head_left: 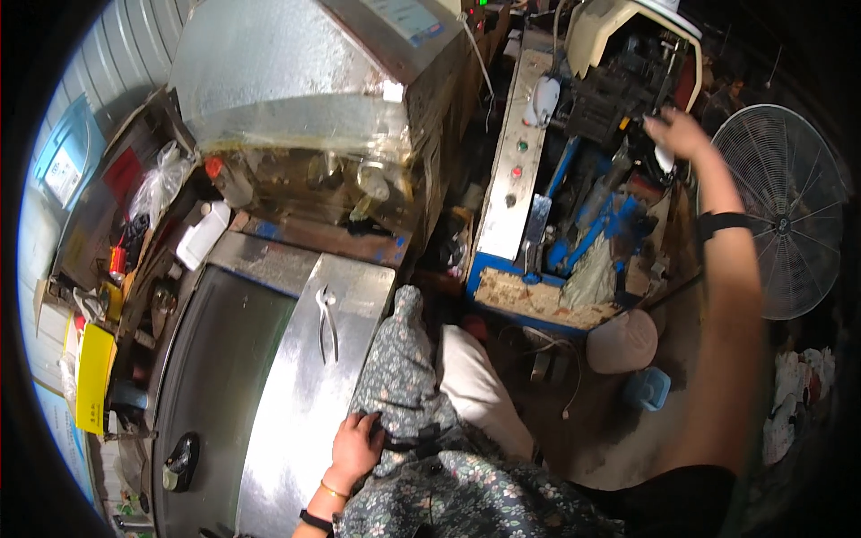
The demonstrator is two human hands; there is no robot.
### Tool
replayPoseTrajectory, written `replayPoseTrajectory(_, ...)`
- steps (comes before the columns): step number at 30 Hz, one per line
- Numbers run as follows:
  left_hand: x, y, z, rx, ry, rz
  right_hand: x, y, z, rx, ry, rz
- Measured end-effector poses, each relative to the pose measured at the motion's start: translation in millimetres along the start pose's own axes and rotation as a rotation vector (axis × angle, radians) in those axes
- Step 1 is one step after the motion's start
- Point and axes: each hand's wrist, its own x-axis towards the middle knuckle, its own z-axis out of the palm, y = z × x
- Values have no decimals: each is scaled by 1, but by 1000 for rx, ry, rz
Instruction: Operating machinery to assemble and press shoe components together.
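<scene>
My right hand (pixel 679 134) reaches far out to the machine (pixel 610 99) at the upper right, its fingers stretched toward the dark metal parts. A small white piece (pixel 665 160) shows just below that hand; whether I touch it cannot be made out. My left hand (pixel 357 444) rests on the floral apron (pixel 404 386) over my lap, fingers slightly bent and apart. Nearest to it is a bright metal tabletop (pixel 287 403), on which pliers (pixel 325 323) lie. Farther left, a black shoe (pixel 181 462) sits on the dark belt (pixel 220 359).
A metal hood (pixel 296 81) stands over the belt's far end. Cluttered shelves (pixel 134 296) line the left. The machine's control panel (pixel 516 161) has buttons. A large fan (pixel 780 215) stands at the right; a white bucket (pixel 621 342) and blue container (pixel 647 389) are on the floor.
</scene>
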Motion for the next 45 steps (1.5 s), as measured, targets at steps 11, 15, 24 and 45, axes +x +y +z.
replayPoseTrajectory(11,13,-8,15,94,9,-38,-8,-4,54,217,-115,416)
replayPoseTrajectory(15,25,-4,11,125,-35,-19,-19,-9,53,174,-58,461)
replayPoseTrajectory(24,7,-6,2,19,-52,-50,-55,-38,63,135,2,519)
replayPoseTrajectory(45,120,66,-32,-1201,60,279,-354,-248,143,1378,223,-499)
